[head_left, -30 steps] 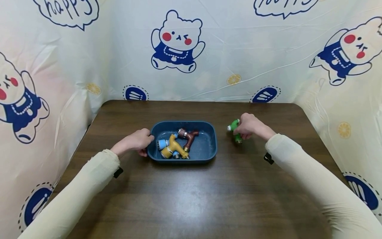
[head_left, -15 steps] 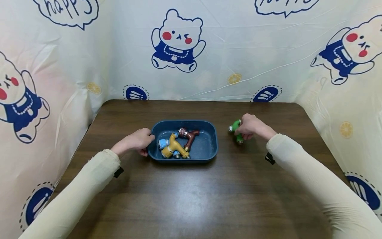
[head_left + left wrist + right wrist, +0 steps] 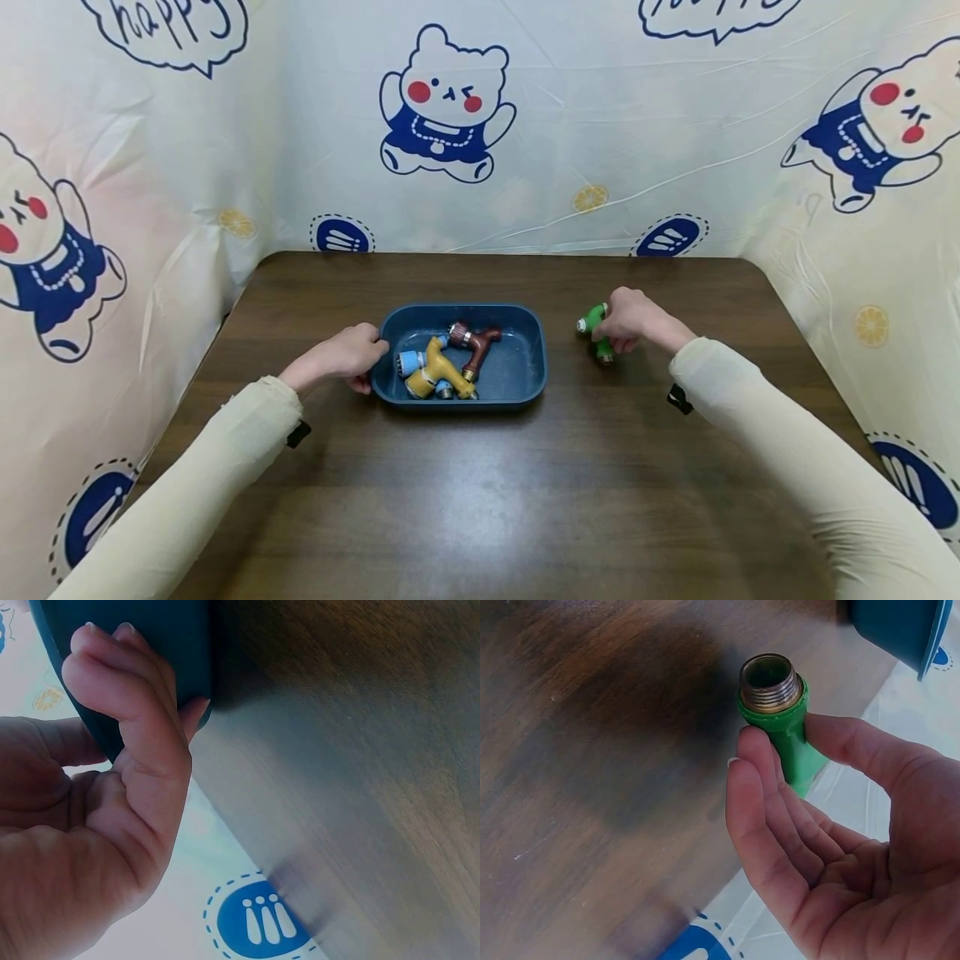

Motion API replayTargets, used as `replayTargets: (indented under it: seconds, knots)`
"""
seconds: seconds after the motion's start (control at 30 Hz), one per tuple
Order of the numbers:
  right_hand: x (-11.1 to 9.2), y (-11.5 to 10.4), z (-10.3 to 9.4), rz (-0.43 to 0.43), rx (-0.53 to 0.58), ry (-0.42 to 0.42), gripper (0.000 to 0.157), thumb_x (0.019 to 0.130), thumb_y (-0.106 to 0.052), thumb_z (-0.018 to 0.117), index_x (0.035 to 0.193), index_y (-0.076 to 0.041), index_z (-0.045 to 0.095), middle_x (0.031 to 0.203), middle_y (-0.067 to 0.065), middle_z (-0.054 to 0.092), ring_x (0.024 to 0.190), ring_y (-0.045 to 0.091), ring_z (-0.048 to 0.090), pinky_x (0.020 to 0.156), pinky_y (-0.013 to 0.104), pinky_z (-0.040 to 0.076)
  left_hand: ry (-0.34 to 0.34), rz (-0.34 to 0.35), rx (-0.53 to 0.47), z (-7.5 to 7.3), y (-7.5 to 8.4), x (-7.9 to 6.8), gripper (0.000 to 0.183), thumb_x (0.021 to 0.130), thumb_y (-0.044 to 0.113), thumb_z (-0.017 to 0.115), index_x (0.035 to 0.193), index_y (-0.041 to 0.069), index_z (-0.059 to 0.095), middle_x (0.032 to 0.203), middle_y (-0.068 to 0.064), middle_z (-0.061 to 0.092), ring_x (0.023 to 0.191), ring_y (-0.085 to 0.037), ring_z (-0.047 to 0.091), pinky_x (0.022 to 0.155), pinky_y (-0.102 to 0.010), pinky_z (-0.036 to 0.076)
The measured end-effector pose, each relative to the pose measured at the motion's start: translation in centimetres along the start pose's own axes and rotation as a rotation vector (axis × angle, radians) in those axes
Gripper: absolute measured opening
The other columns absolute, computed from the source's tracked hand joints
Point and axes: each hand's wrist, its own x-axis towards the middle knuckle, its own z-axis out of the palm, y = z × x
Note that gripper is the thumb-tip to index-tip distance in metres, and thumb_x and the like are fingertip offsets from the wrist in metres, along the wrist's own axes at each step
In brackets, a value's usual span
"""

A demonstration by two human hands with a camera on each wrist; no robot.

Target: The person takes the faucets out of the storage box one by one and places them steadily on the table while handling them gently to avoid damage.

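Note:
My left hand (image 3: 347, 354) grips the left end of a dark blue plastic bin (image 3: 517, 396), thumb at the rim; the left wrist view shows its fingers curled against the bin's wall (image 3: 184, 645). Inside lie a yellow tap (image 3: 441, 362), a brown tap (image 3: 477, 348) and a blue tap (image 3: 410, 361) partly hidden under the yellow one. Right of the bin, my right hand (image 3: 633, 318) pinches a green tap (image 3: 602, 346) between thumb and fingers. In the right wrist view, the tap's brass threaded end (image 3: 771, 686) faces the camera, with its green body (image 3: 795, 754) partly behind the fingers.
Everything is on a dark brown wooden table (image 3: 480, 492) with rounded far corners. A pale curtain (image 3: 585, 100) printed with cartoon bears encloses the table at the back and both sides.
The green tap and my right hand have shifted very slightly right and nearer. My left hand and the bin stay where they were.

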Motion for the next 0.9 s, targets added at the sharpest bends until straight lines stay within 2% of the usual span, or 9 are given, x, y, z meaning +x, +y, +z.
replayTargets:
  seconds: [0.53,0.9]
  knots:
    - [0.04,0.23,0.08,0.028,-0.012,-0.021,0.022,0.093,-0.016,0.077,0.081,0.002,0.072,0.072,0.013,0.072,0.062,0.02,0.072,0.066,0.039,0.065,-0.003,-0.007,0.002,-0.09,0.05,0.12,0.038,0.111,0.011,0.036,0.134,-0.019,0.042,0.075,-0.019,0.062,0.052,-0.017,0.066,0.053,-0.031,0.061]
    - [0.01,0.08,0.02,0.015,0.002,-0.032,0.022,0.092,-0.016,0.077,0.083,0.003,0.071,0.073,0.014,0.073,0.064,0.023,0.073,0.067,0.041,0.065,-0.006,-0.005,0.0,-0.04,0.11,-0.07,0.038,0.111,0.011,0.036,0.133,-0.019,0.042,0.074,-0.018,0.062,0.052,-0.018,0.066,0.053,-0.031,0.061]
